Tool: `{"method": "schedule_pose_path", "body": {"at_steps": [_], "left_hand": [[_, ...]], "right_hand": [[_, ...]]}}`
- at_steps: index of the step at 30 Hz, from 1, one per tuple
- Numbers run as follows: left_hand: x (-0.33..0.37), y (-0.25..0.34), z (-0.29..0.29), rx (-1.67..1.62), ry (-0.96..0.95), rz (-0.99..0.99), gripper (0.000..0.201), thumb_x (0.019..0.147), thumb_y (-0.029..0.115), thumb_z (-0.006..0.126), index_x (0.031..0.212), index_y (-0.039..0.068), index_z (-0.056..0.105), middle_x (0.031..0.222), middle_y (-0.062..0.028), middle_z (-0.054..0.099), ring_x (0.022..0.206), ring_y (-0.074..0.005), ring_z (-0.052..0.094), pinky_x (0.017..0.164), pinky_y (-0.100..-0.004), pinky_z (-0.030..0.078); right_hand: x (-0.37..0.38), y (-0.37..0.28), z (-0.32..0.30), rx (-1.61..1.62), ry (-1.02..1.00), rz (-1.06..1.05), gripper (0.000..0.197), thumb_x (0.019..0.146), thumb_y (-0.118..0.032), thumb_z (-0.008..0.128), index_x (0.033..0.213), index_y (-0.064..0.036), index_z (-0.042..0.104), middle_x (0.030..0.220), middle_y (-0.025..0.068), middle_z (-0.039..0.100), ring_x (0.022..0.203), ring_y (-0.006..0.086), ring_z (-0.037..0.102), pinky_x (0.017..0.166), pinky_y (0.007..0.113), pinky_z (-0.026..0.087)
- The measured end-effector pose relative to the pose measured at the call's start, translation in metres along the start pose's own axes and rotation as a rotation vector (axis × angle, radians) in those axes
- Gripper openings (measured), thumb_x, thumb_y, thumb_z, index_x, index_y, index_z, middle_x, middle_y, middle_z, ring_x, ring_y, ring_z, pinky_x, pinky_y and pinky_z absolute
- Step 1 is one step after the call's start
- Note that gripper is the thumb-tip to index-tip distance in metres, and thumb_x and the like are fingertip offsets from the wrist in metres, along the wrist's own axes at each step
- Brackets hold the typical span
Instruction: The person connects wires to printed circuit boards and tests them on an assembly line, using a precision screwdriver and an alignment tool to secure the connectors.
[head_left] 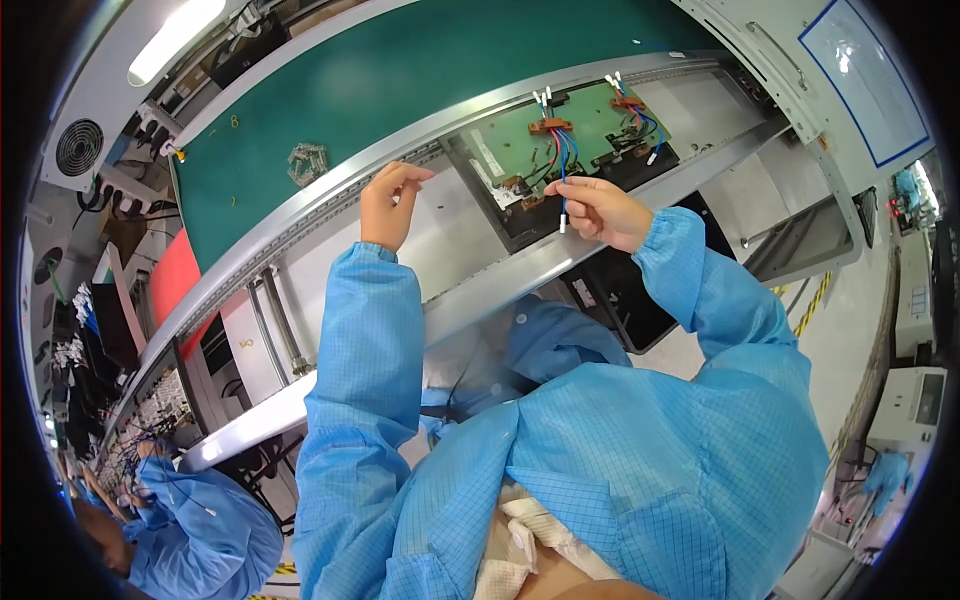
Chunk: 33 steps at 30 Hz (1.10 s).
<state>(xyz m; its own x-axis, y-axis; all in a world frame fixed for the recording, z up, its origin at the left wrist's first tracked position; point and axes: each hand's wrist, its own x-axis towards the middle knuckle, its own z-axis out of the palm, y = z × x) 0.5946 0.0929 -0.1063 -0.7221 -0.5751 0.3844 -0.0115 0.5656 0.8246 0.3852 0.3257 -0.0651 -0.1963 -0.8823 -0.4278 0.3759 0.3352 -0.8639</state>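
Observation:
My right hand (606, 212) pinches a blue wire (563, 192) between thumb and fingertips, at the near edge of a green circuit board (510, 140). A white connector (563, 222) hangs from the wire's lower end. Red, black and blue wires run through a brown-orange part (549, 126) on the board, and white connector tips stand up behind it. A second such part (628, 102) with its own wires sits farther right. Left of the boards, my left hand (392, 203) hovers over the metal rail, its fingers loosely bent and apart, nothing visible in it.
The boards lie in a dark carrier (527, 231) between conveyor rails (480, 272). Beyond the rail, a green mat (300, 110) bears a small pile of metal parts (307, 163). A co-worker in a blue smock (210, 530) is at lower left. A machine panel (850, 80) stands at right.

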Motion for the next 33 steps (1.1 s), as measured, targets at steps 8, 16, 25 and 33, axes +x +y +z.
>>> {"method": "schedule_pose_path", "body": {"at_steps": [8, 16, 25, 33], "left_hand": [[0.001, 0.008, 0.002, 0.014, 0.026, 0.036, 0.023, 0.078, -0.005, 0.049, 0.088, 0.006, 0.067, 0.082, -0.0054, 0.060, 0.073, -0.0160, 0.059, 0.062, -0.0261, 0.045], [0.001, 0.005, -0.003, 0.005, 0.033, 0.068, 0.024, 0.079, -0.008, 0.047, 0.088, 0.002, 0.066, 0.086, -0.0061, 0.062, 0.075, -0.0153, 0.061, 0.065, -0.0260, 0.047], [-0.003, 0.003, -0.010, 0.002, 0.008, 0.020, 0.020, 0.082, 0.000, 0.050, 0.089, 0.008, 0.067, 0.091, -0.0062, 0.063, 0.083, -0.0228, 0.061, 0.069, -0.0304, 0.049], [-0.006, 0.003, -0.018, 0.038, 0.010, 0.049, 0.023, 0.078, -0.006, 0.048, 0.089, 0.004, 0.066, 0.088, -0.0055, 0.063, 0.079, -0.0172, 0.059, 0.065, -0.0275, 0.046]], "right_hand": [[0.006, -0.007, -0.017, 0.239, -0.024, 0.206, 0.034, 0.098, -0.042, 0.036, 0.087, -0.0136, 0.052, 0.089, 0.0019, 0.056, 0.082, 0.0177, 0.054, 0.066, 0.027, 0.045], [0.013, -0.007, -0.022, 0.175, 0.029, 0.176, 0.041, 0.094, -0.048, 0.041, 0.070, -0.0146, 0.041, 0.080, -0.0002, 0.048, 0.068, 0.0077, 0.046, 0.040, 0.013, 0.031], [0.011, -0.001, -0.004, -0.023, 0.183, 0.029, 0.041, 0.093, -0.047, 0.046, 0.068, -0.0148, 0.038, 0.062, -0.0031, 0.038, 0.047, 0.0068, 0.038, 0.039, 0.018, 0.025], [-0.005, -0.007, 0.010, -0.111, 0.152, 0.031, 0.037, 0.096, -0.043, 0.041, 0.101, -0.0083, 0.052, 0.071, -0.0011, 0.051, 0.056, 0.0066, 0.048, 0.047, 0.018, 0.038]]}}
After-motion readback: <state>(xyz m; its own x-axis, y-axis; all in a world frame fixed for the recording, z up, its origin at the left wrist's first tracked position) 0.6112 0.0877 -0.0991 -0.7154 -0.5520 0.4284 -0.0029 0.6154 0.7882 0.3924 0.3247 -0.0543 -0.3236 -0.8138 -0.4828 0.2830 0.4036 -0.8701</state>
